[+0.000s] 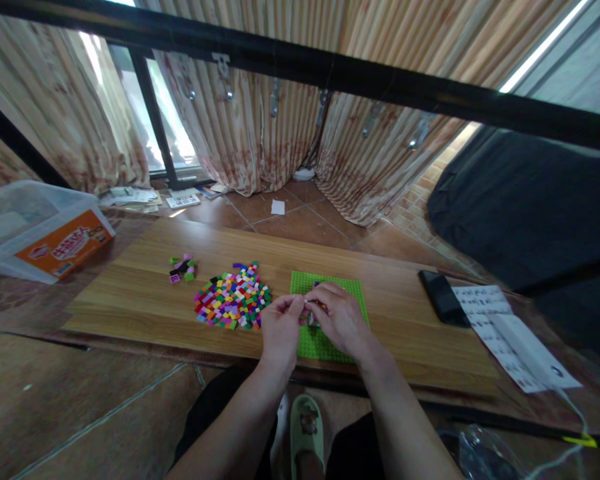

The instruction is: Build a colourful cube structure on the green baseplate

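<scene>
A green studded baseplate (325, 348) lies on the wooden board, partly covered by my hands. Over its left edge, my left hand (281, 327) has its thumb and fingers closed in a pinch. My right hand (341, 319) meets it there, its fingers curled together around small pieces. What sits between the fingertips is mostly hidden; tiny dark and pale bits show. Some built-up bricks stand on the baseplate below the fingers, largely covered. Just left of my left hand spreads a heap of small multicoloured bricks (234, 298).
A smaller cluster of green, pink and black bricks (183, 268) lies farther left. A clear plastic bin (45, 230) stands at the far left. On the right are a black phone (444, 298) and printed sheets (515, 337). A dark bar (300, 57) crosses above.
</scene>
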A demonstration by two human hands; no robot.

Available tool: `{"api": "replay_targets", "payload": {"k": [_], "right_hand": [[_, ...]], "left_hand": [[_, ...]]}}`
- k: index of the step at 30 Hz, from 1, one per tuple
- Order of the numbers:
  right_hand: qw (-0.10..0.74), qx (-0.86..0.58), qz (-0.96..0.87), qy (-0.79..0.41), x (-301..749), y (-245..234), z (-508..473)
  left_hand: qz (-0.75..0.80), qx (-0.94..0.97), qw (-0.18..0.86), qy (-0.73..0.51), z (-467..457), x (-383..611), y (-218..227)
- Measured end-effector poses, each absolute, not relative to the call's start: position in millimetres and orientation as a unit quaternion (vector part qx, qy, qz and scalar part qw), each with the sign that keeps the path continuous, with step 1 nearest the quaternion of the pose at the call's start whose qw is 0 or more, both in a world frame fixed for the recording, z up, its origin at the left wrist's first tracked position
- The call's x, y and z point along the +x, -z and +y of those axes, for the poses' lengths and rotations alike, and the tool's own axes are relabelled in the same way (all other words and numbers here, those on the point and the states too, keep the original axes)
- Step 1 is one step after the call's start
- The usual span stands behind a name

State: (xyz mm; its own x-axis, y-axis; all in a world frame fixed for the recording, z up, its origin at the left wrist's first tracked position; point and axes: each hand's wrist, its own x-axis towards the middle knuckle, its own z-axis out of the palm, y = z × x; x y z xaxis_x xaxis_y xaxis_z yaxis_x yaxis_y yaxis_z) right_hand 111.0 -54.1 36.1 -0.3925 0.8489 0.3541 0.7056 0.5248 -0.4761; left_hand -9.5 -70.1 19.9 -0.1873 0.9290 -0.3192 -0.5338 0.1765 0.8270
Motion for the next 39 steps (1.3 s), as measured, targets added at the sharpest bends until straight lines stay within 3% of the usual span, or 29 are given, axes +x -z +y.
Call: {"api": "replay_targets", "payload": {"k": [27, 32, 39], "right_hand": [[0.329, -0.435, -0.829, -0.125, 120, -50, -57], [0.410, -0.503, -0.755, -0.089, 140, -59, -61], [0.375, -0.469, -0.779, -0.180, 121, -49, -62]], "left_hand": [[0.442, 0.161, 0.633, -0.614, -67, -18, -31], [0.440, 0.145, 0.605, -0.648, -63, -35, -34], [0.405, 0.212, 0.642, -0.615, -68, -23, -33]]}}
